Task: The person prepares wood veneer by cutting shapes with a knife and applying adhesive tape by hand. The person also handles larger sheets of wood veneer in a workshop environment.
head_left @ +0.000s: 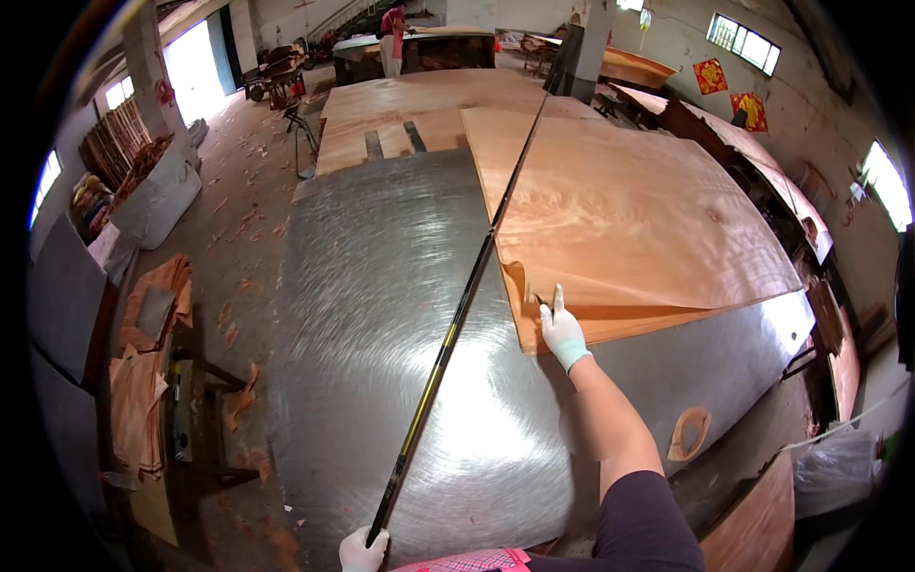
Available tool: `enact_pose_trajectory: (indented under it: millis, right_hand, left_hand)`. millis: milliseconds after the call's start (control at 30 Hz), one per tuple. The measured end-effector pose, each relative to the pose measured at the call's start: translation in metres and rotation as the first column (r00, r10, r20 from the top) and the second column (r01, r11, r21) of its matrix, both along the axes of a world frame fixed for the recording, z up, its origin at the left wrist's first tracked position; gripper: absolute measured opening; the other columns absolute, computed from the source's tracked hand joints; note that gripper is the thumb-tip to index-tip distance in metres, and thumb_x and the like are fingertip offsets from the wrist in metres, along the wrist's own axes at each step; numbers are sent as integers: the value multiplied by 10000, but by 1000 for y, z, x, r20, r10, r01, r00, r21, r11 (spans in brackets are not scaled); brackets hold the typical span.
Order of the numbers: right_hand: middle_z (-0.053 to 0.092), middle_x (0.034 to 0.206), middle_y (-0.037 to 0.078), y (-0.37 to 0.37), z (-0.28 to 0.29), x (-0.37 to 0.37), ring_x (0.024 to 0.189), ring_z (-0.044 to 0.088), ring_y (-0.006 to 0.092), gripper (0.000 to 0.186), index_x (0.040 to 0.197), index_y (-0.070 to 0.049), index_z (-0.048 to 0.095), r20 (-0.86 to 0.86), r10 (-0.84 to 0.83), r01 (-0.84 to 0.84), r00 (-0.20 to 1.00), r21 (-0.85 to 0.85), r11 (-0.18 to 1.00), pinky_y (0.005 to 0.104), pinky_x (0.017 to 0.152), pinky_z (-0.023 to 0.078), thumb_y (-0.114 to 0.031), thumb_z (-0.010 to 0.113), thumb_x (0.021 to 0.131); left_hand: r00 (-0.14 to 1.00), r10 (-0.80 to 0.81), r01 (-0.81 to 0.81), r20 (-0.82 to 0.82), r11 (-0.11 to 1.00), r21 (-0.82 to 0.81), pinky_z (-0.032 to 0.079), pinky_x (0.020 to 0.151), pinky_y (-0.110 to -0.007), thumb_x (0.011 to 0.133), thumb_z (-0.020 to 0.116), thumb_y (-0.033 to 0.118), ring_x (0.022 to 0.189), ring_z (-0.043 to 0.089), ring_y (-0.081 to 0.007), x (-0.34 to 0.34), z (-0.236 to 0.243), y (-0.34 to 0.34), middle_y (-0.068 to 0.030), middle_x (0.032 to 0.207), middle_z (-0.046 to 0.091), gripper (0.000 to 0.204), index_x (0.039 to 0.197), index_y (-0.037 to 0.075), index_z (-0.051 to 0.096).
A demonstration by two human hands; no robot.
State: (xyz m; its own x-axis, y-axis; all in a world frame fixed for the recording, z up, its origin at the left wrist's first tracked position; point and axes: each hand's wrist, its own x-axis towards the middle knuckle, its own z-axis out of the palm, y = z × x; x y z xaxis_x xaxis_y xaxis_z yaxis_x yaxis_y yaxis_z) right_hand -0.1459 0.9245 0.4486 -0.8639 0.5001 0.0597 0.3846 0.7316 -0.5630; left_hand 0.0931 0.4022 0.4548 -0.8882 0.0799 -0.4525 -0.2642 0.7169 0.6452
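Note:
A white-gloved left hand, my left hand, is closed round the near end of a long, thin black pole with a yellowish section. The pole slants away over the metal-topped table and the edge of the wood veneer sheets. My right hand, also gloved, is at the near left corner of the stack, where the top sheet's edge is lifted and curled. Its index finger points forward. A small dark object shows by the thumb and seems held; its kind is unclear.
An oval veneer scrap lies on the table's right part. Torn veneer pieces are heaped on a stand at left. More sheets lie at the table's far end. Scraps litter the floor, and a person stands far back.

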Motion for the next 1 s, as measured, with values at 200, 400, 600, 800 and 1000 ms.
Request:
enact_pose_trajectory:
  millis: [200,400,600,800,1000]
  right_hand:
    - [623,730,53,-22,-17,-15,476,579,157,450,1300,-36,534,-237,-287,21,928,-737,675,298,438,446,-282,634,936]
    - [526,686,2,-40,4,-31,451,482,100,170,1072,-63,586,-130,-661,133,739,-934,332,252,360,341,-96,617,908]
    - [512,685,-30,-32,57,77,482,465,71,218,1153,-55,591,-256,-620,-26,742,-935,354,214,392,336,-115,603,943]
    - [514,669,-19,-78,6,291,488,472,84,233,1160,-41,608,-90,-580,163,810,-915,369,234,420,359,-138,607,949]
    - [513,671,-34,-153,-34,487,497,462,70,193,1115,-84,676,168,-618,427,768,-854,299,221,427,359,-137,618,939]
  left_hand:
    - [984,123,-140,127,981,136,421,536,-346,895,640,307,555,524,-160,-7,24,16,-35,627,575,259,851,52,663]
    - [989,102,-115,108,986,123,442,571,-361,898,627,315,586,550,-193,-11,36,15,-65,661,601,270,868,49,663]
    - [989,-51,49,-137,999,-17,468,706,-433,912,583,353,744,617,-330,-13,11,-19,-168,786,654,313,911,53,672]
    - [963,-194,205,-189,978,40,468,674,-420,923,577,342,708,611,-306,-44,-17,-38,-157,765,650,310,906,50,679]
    - [970,-223,179,93,921,346,347,351,-258,934,614,212,379,442,-75,-74,-30,-46,28,519,470,242,767,38,602]
